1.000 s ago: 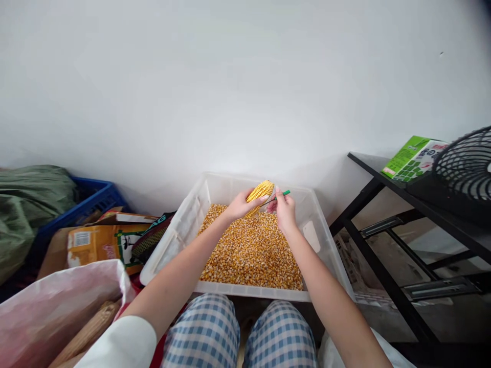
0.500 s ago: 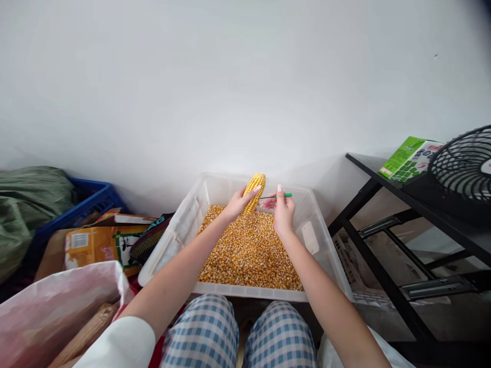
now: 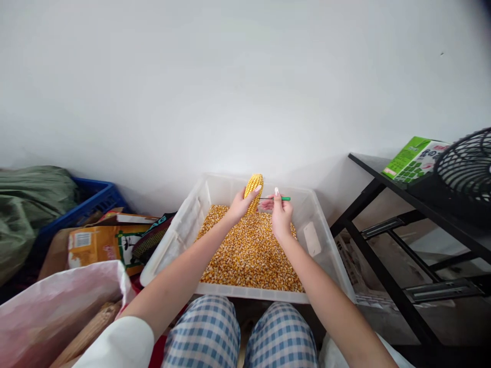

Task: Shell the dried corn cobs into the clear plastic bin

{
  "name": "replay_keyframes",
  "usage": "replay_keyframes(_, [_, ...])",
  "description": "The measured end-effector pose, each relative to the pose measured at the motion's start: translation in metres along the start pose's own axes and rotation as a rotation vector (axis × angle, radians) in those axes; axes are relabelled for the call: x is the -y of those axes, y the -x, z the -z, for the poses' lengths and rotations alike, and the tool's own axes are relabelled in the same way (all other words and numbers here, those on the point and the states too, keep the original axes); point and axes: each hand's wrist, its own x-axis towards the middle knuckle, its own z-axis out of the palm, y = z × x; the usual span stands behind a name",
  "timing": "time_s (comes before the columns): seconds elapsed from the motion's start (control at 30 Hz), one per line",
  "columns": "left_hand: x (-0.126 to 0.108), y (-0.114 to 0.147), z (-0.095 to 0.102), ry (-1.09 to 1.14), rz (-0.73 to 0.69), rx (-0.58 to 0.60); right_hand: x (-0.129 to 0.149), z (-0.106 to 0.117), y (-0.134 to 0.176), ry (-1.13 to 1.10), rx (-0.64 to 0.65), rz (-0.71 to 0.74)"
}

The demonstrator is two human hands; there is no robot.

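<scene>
My left hand (image 3: 241, 202) is closed round a yellow corn cob (image 3: 253, 190), which stands nearly upright, tilted a little to the right. In my right hand (image 3: 282, 209) is a thin screwdriver (image 3: 286, 198) with a green handle, gripped between thumb and fingers. Its dark shaft points left at the cob's right side; whether the tip touches the kernels I cannot tell. Both hands are over a clear plastic bin (image 3: 249, 292), where loose corn kernels (image 3: 251, 253) lie in a thick layer.
To the left, a pinkish-white sack (image 3: 65, 291) holds a brown cob-like piece. Behind it are an orange package (image 3: 95, 243), a blue crate (image 3: 95, 197) and a green bag (image 3: 34, 199). On the right, a black rack (image 3: 368, 255) carries a green box (image 3: 414, 159) and a fan (image 3: 470, 166).
My right hand and the screwdriver have shifted slightly left and down. The cob stays in my left hand at almost the same place. The view has moved slightly.
</scene>
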Motion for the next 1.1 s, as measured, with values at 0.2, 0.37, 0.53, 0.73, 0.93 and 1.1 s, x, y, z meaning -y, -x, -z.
replay_keyframes(0.2, [-0.013,0.007,0.004,-0.075,0.013,0.243,0.006,0.007,-0.011,-0.08,0.03,-0.179])
replay_keyframes(0.37, [-0.014,0.005,0.007,-0.094,0.017,0.292,0.009,0.007,-0.011,-0.082,0.066,-0.191])
replay_keyframes(0.53, [-0.007,-0.001,0.005,-0.021,0.061,0.15,0.013,0.004,-0.007,-0.065,-0.006,-0.062])
replay_keyframes(0.73, [-0.005,-0.003,0.002,0.044,0.071,0.062,0.011,-0.002,0.0,0.048,0.006,0.038])
replay_keyframes(0.93, [-0.002,-0.003,0.0,0.072,0.053,0.036,0.008,-0.003,0.004,0.068,-0.043,0.084])
replay_keyframes(1.1, [0.001,-0.003,-0.001,0.076,0.048,0.022,0.008,-0.003,0.003,0.059,-0.068,0.071])
